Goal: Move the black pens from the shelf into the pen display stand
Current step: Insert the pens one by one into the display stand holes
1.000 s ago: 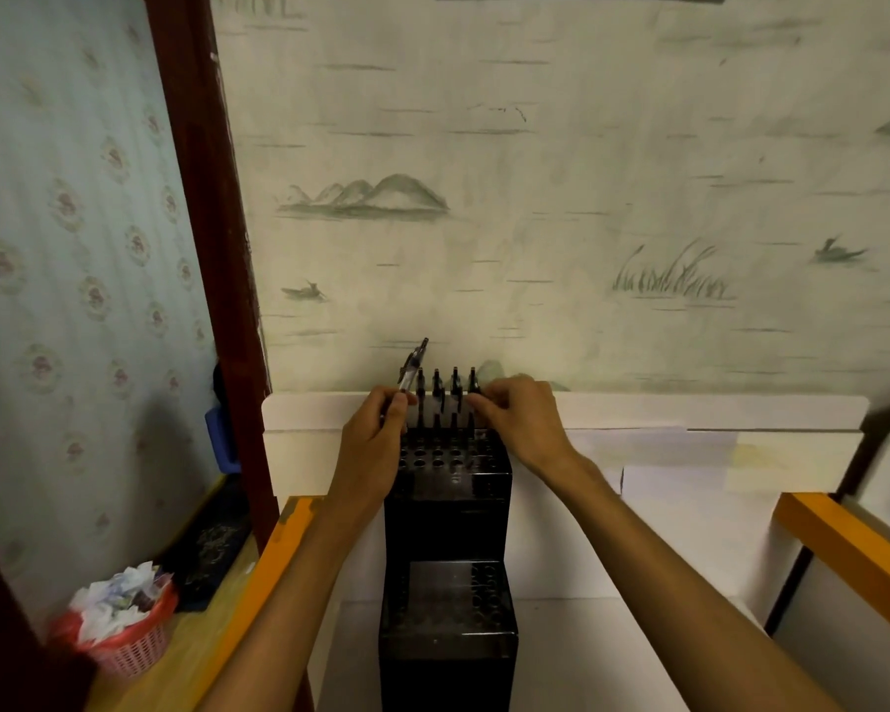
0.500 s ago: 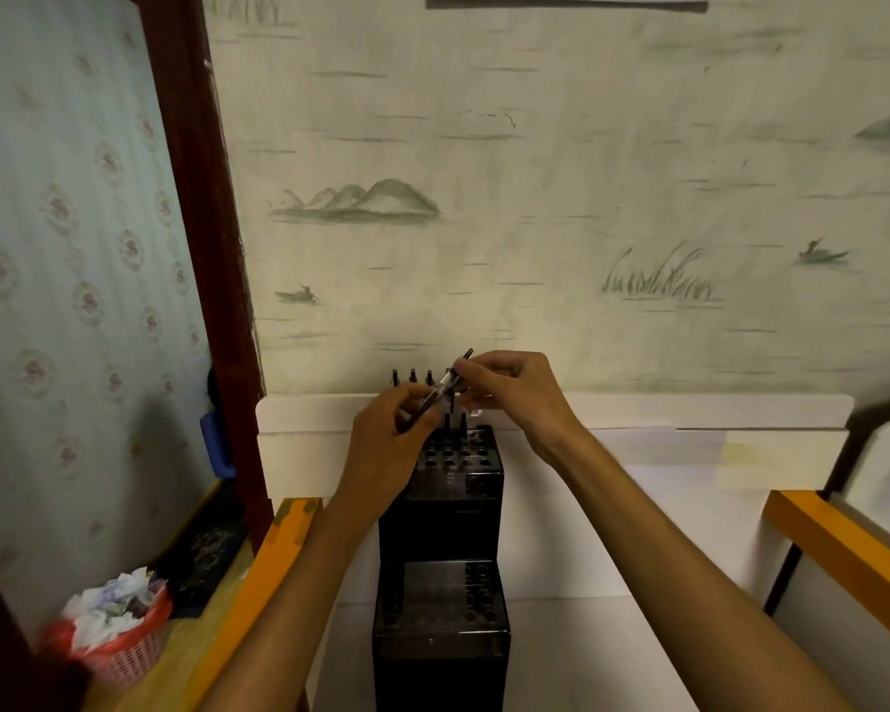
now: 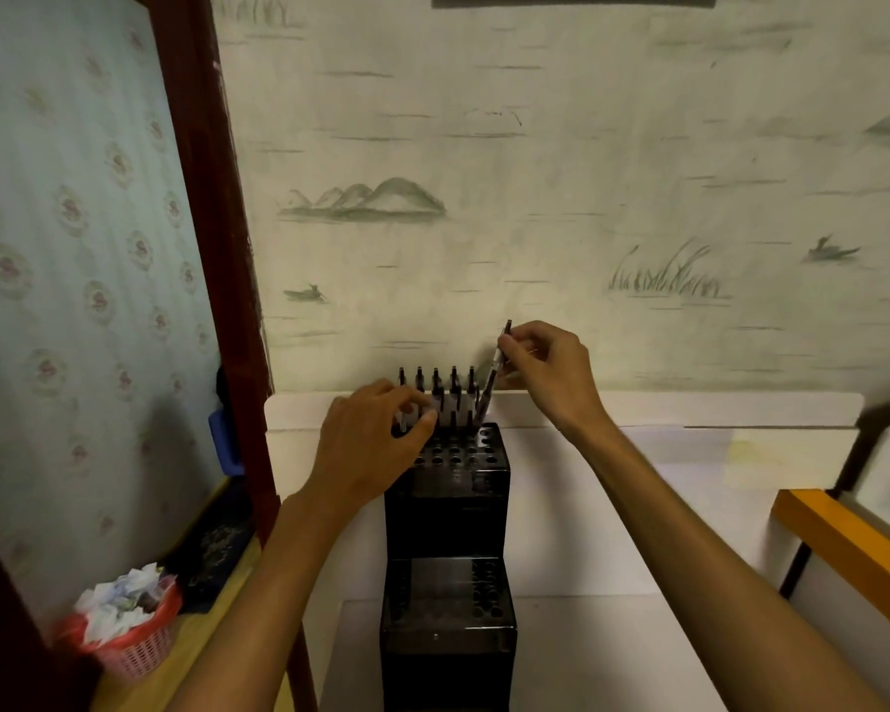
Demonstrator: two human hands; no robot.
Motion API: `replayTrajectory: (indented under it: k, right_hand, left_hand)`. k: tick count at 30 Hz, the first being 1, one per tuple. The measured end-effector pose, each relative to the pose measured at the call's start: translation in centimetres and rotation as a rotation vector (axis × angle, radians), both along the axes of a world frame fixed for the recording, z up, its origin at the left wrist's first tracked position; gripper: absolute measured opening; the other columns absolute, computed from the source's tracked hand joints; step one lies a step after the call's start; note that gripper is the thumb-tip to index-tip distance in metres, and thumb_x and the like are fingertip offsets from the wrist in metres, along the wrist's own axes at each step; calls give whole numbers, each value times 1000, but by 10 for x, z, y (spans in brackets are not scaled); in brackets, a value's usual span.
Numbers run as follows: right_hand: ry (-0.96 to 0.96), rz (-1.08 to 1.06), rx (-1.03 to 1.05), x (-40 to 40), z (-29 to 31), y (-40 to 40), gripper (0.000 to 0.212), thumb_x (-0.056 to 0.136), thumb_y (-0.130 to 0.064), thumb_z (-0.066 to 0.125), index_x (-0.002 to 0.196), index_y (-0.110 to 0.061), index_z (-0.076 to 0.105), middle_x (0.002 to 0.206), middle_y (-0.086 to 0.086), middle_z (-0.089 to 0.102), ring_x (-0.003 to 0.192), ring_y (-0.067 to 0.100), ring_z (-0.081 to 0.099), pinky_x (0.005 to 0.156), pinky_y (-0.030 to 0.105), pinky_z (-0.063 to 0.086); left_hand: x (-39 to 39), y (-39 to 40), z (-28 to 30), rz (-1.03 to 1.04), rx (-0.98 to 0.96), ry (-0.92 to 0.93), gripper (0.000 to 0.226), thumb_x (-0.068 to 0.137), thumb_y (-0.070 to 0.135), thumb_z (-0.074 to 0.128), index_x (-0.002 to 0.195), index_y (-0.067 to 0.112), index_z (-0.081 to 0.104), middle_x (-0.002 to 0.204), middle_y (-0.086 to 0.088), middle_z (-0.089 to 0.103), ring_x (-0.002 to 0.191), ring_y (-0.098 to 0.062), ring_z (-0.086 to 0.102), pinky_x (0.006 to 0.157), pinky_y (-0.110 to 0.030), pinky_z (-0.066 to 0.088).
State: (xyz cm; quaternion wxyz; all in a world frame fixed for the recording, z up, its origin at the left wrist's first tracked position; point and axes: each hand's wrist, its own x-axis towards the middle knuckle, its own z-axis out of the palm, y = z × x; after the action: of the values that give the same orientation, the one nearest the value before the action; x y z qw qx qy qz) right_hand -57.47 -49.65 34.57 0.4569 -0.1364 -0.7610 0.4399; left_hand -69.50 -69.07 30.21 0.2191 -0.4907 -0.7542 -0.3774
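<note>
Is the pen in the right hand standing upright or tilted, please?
Tilted. The pen, pinched by the right hand, leans with its top to the right and its lower end at the stand; the seated pens stand upright.

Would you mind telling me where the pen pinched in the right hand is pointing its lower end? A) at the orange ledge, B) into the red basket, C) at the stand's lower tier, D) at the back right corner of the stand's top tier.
D: the right hand pinches the pen tilted, its lower end at the back right holes of the stand.

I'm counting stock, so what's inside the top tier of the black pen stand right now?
The pen stand holds upright black pens in its back rows; front holes look empty. The left hand covers its left corner.
</note>
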Motion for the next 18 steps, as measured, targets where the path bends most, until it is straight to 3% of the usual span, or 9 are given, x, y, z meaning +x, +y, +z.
replayTrajectory:
  k: [6,12,18]
  right_hand:
    - [-79,-121,227,-5,-7,0,15,96,-24,64,101,-11,71,83,2,71,75,19,70,77,44,60]
    - [-133,-151,251,-9,-13,0,17,94,-24,67,99,-9,73,81,2,73,73,18,70,78,45,59]
    - [-326,-162,334,-9,-32,0,22,92,-30,69,94,-9,77,78,4,74,72,17,69,81,43,56]
  left_hand:
    - [-1,-7,0,45,-66,50,26,91,47,63,108,29,71,95,11,66,85,-9,60,89,-42,50]
    - [-2,-11,-1,45,-80,26,25,91,45,65,109,28,71,94,12,67,84,-8,59,89,-42,50]
    - [-1,-14,-5,35,-98,5,23,90,43,67,108,29,70,94,14,66,82,-5,55,87,-41,51]
